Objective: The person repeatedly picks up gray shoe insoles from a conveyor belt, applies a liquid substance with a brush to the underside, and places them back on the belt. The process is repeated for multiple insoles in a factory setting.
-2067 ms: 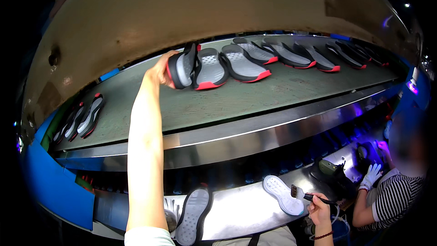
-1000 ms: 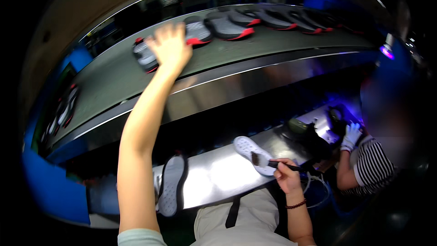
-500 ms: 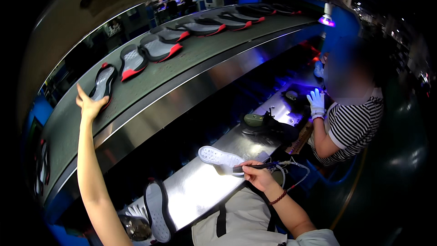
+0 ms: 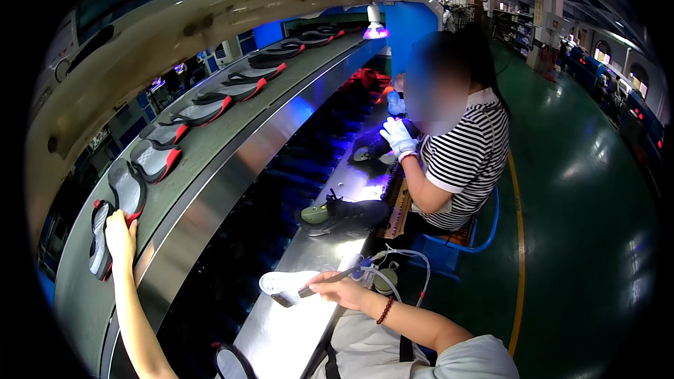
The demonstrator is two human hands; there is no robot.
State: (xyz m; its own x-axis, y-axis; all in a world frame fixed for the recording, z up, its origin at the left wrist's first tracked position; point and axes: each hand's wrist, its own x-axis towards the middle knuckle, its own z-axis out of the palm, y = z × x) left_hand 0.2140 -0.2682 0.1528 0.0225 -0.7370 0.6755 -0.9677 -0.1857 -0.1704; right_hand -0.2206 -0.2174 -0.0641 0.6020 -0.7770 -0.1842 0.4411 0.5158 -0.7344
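White sole point(image 4: 281, 281) lies on the shiny bench point(image 4: 260, 337), and the right hand point(image 4: 342, 290) holds a brush point(image 4: 283, 300) at its near side. Further off, on the green belt point(image 4: 76, 302), the left hand point(image 4: 121, 238) has drawn its spread fingers together beside the end sole point(image 4: 99, 238); I can't tell if they grip it, but brushing seems to be waiting

The soles point(image 4: 152, 159) look matt, the bench point(image 4: 284, 330) glossy metal, the floor point(image 4: 569, 217) shiny.
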